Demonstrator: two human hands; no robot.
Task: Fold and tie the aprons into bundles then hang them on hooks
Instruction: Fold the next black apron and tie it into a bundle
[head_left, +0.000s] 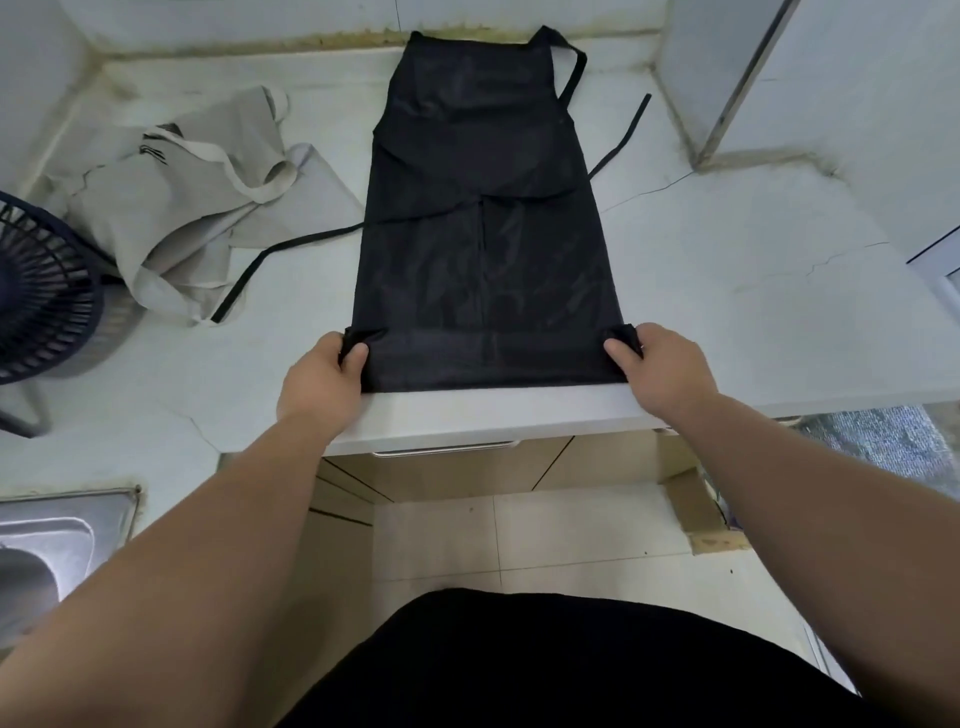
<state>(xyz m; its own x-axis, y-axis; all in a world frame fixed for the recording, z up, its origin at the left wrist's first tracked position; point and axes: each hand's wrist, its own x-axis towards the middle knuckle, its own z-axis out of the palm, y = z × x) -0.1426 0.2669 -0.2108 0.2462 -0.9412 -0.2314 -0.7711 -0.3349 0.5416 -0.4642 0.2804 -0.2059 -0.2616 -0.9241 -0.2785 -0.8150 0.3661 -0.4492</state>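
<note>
Where the black apron (483, 234) lies: spread flat and lengthwise on the counter (753, 312), bib toward the back edge, hem at the front edge. A narrow band along the hem looks turned up onto the cloth.
Left hand (322, 379): pinches the near left corner of that band, thumb on top, cloth bunched between thumb and fingers.
Right hand (665, 369): pinches the near right corner the same way, thumb on top, a small tuft of cloth standing up in the pinch.
Neck strap (574, 67): loops off the bib's far right corner, close to the back edge.
Left tie (291, 247): runs from the waist across the counter and ends lying over the edge of the grey apron (192, 208).
Right tie (623, 135): trails from the waist toward the back right corner.
Grey apron: crumpled heap on the left part of the counter toward the back left corner, its nearest fold reaching the black apron's left side.
Fan (47, 291): dark, at the left edge, just beside the grey heap, partly in view.
Sink (47, 545): steel, at the near left, partly in view.
Upright panel (727, 67): pale, standing at the back right corner.
Below the front edge: a drawer handle (447, 449) and pale floor tiles (519, 545).
</note>
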